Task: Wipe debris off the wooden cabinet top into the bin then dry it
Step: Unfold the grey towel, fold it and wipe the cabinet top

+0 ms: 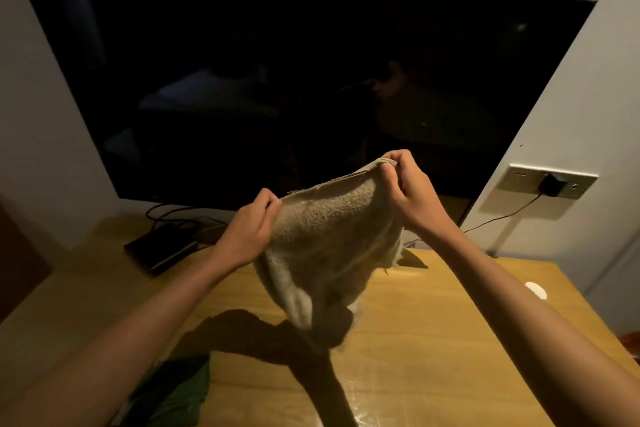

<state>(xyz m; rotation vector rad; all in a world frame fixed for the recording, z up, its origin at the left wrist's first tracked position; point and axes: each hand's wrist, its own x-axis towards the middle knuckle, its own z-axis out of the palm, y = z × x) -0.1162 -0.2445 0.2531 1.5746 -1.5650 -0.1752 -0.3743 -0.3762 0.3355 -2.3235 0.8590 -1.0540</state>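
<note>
A beige terry towel (pixel 325 253) hangs in the air above the wooden cabinet top (pixel 433 340). My left hand (pixel 247 229) pinches its upper left corner. My right hand (pixel 408 187) pinches the upper right corner, a little higher. The towel's lower end droops down close to the wood; I cannot tell whether it touches. The surface near the front edge looks glossy. No bin is in view.
A large dark TV (pixel 294 80) fills the wall behind. A black box (pixel 161 250) with cables sits at the back left. A dark green cloth (pixel 173 392) lies at the front left. A small white object (pixel 536 289) rests far right. A wall socket (pixel 547 184) holds a plug.
</note>
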